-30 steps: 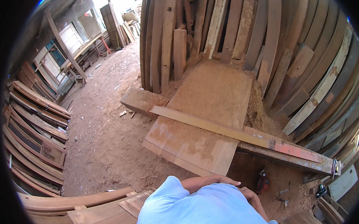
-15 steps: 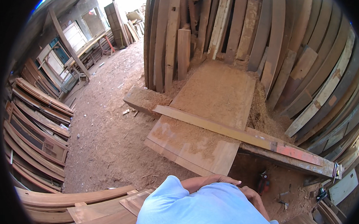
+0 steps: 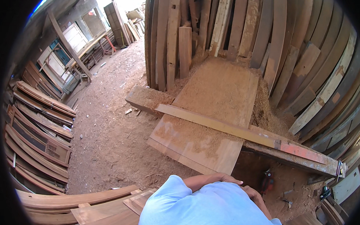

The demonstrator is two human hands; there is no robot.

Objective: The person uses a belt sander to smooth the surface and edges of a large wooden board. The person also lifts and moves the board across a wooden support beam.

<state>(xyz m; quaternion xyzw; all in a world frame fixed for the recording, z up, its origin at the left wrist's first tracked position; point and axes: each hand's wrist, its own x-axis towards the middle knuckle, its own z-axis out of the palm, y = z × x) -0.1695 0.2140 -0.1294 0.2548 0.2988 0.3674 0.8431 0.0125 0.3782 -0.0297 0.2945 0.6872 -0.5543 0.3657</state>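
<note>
Both of my hands are close together in front of my light blue shirt (image 3: 208,204), near the lower middle. My left hand (image 3: 231,179) reaches across from the left with one fingertip pointing right; its other fingers are hidden. Just beside it, my right hand (image 3: 251,192) is bent inward, its fingers mostly out of sight behind the shirt. I cannot make out anything held in either. Ahead of them lies a wide wooden panel (image 3: 216,94) strewn with sawdust. A long yellowish wooden beam (image 3: 219,123) with a red-painted section lies across it.
Long planks (image 3: 264,32) stand upright along the back and right. A thick timber block (image 3: 146,98) lies left of the panel. On the floor to the right is a red and black power tool (image 3: 268,182). Stacked wooden frames (image 3: 40,135) line the left side.
The view has shifted slightly, so the panel and beam appear a little to the right. My hands stay together at the front of my shirt.
</note>
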